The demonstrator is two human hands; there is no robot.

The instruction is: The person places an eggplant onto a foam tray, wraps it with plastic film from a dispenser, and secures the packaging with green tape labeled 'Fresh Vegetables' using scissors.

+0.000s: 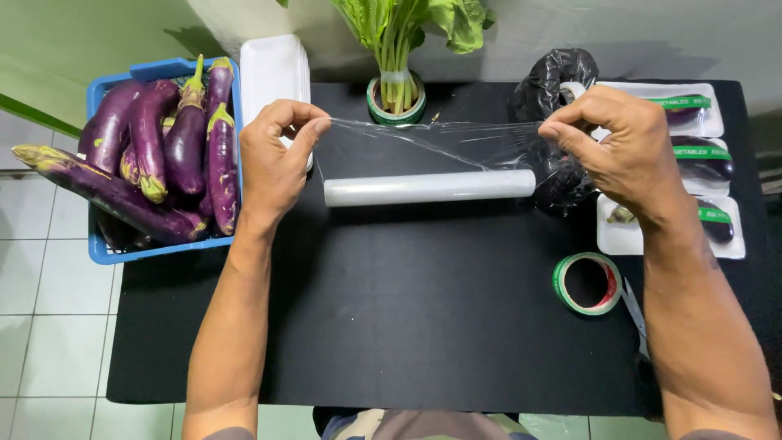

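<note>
A roll of clear cling film (429, 187) lies across the middle of the black table (407, 326). A sheet of film (432, 143) is pulled up from it and stretched between my hands. My left hand (273, 159) pinches the sheet's left corner between thumb and fingers. My right hand (619, 143) pinches the right corner. Both hands hover just beyond the roll.
A blue crate (102, 248) of purple eggplants (175, 143) stands at the left edge, with stacked white foam trays (273, 69) beside it. Wrapped eggplant trays (717, 228) lie at right near a black plastic bag (554, 77). A tape roll (588, 283) lies front right; leafy greens (397, 49) stand at back.
</note>
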